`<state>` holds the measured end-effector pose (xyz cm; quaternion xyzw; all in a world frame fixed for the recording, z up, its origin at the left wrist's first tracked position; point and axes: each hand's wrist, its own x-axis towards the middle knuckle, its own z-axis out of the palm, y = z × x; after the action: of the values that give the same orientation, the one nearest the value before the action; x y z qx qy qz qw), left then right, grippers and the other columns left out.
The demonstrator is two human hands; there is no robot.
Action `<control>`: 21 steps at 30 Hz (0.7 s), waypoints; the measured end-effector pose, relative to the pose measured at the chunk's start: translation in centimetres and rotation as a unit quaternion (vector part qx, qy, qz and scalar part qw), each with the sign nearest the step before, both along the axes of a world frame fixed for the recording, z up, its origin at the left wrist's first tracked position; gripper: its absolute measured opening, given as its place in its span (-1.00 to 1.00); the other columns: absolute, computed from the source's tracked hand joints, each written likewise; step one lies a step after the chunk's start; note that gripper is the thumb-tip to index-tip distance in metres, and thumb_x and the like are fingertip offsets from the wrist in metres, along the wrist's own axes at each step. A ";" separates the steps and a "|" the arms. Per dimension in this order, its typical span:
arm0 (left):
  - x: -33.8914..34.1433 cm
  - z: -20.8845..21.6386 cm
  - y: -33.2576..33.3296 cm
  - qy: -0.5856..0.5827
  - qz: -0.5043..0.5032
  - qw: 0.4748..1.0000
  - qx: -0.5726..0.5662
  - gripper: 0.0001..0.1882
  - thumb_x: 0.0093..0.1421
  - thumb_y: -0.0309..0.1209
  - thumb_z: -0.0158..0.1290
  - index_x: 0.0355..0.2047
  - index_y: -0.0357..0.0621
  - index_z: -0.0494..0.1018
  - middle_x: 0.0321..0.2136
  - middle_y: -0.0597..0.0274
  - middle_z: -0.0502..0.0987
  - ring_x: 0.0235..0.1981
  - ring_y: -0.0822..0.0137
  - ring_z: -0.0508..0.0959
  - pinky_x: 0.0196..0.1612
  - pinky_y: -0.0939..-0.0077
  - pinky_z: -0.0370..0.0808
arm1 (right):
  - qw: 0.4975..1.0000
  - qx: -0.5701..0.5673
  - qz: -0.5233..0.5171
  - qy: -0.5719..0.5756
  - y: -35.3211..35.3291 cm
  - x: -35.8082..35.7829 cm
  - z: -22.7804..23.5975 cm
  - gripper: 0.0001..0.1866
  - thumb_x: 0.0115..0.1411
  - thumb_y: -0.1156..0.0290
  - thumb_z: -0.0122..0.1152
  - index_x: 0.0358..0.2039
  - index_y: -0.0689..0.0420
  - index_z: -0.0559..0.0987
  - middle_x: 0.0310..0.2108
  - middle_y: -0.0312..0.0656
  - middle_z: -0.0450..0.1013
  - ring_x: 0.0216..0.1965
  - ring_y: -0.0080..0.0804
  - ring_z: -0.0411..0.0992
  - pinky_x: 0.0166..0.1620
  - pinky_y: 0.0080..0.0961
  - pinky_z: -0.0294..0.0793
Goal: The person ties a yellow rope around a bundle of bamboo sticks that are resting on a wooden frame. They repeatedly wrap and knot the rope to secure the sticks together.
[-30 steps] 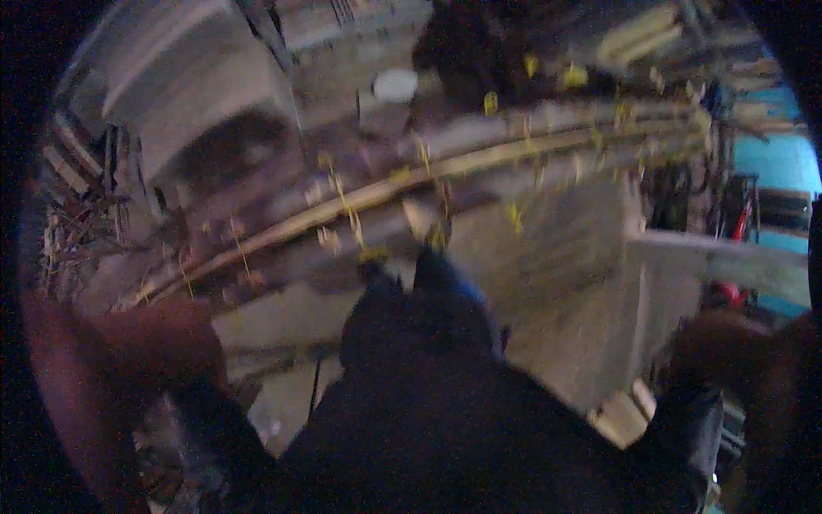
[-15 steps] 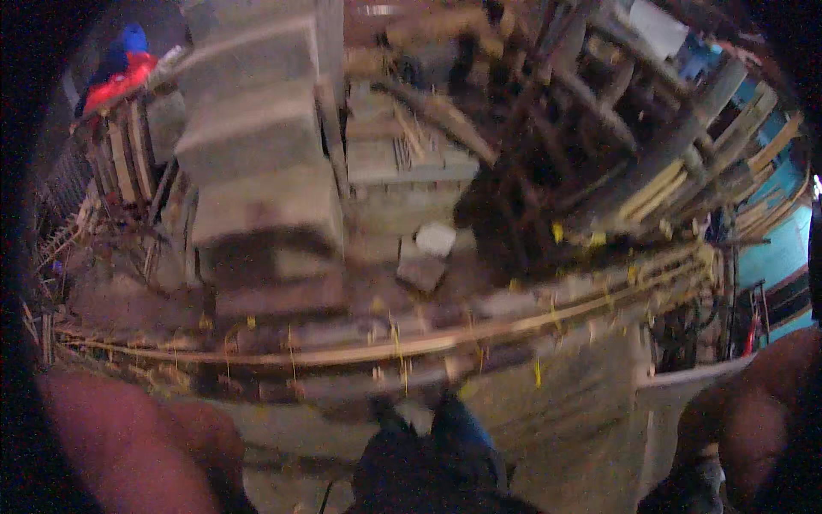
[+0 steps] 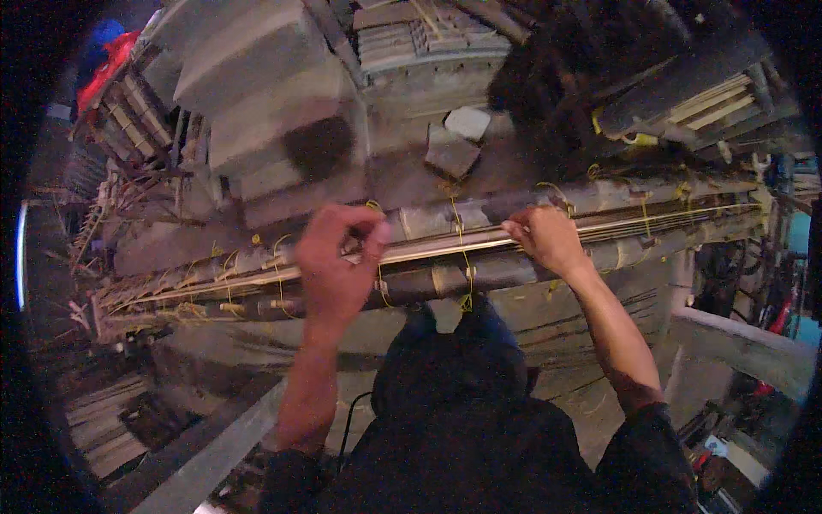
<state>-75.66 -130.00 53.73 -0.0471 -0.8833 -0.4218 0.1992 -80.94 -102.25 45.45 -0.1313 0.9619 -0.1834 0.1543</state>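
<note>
A long frame of two dark poles, the far pole (image 3: 424, 220) and the near pole (image 3: 501, 272), runs from side to side in front of me. A bundle of thin pale strands (image 3: 475, 242) is stretched lengthwise between them. Yellow cord ties (image 3: 466, 301) cross the poles at intervals. My left hand (image 3: 338, 257), slightly blurred, is closed with curled fingers over the strands. My right hand (image 3: 548, 236) is closed in a pinch over them farther right. Whatever either hand's fingertips hold is too small to make out.
Beyond the frame lie a pale flat block (image 3: 468, 123) and a brown block (image 3: 452, 152). Large stepped grey forms (image 3: 257, 68) rise behind at left. Wooden slats (image 3: 711, 103) are stacked at far right. A pale beam (image 3: 745, 334) stands at near right.
Both hands have moved up and inward from the lower sides to the strands, with fingers now closed. The view has tilted, showing more of my body and the near floor.
</note>
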 end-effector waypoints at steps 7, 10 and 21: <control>1.6 -7.3 5.1 -0.141 -0.107 0.981 -0.081 -0.87 0.02 -0.36 0.12 -0.42 -0.11 0.50 -0.44 0.23 0.46 -0.36 0.21 0.48 -0.32 0.40 0.41 | 0.899 -0.416 0.009 -0.137 -2.1 -0.3 -0.7 -0.69 0.15 0.18 0.07 -0.49 0.18 0.54 -0.54 -0.14 0.49 -0.47 -0.36 0.45 -0.33 -0.44 0.39; 0.8 -9.6 6.6 -0.177 -0.106 0.974 -0.098 -0.85 0.00 -0.35 0.13 -0.40 -0.10 0.51 -0.42 0.23 0.46 -0.35 0.17 0.47 -0.32 0.38 0.40 | 0.872 -0.433 -0.029 -0.226 0.7 3.7 3.3 -0.82 0.11 0.38 0.15 -0.50 0.24 0.50 -0.53 -0.28 0.45 -0.44 -0.58 0.36 -0.31 -0.60 0.32; -0.6 -9.7 0.5 0.001 0.014 0.960 0.279 -0.75 0.18 -0.32 0.00 -0.58 -0.21 0.42 -0.64 0.31 0.36 -0.57 0.46 0.37 -0.46 0.56 0.29 | 0.969 -0.140 -0.067 0.191 -2.4 9.7 -0.4 -0.76 -0.02 0.45 0.20 -0.27 0.13 0.55 -0.45 -0.11 0.47 -0.33 -0.09 0.45 -0.18 -0.27 0.44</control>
<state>-76.29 -129.47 44.03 0.0220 -0.7305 -0.6490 0.2114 -71.23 -104.65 45.09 -0.1194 0.9451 -0.2973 -0.0648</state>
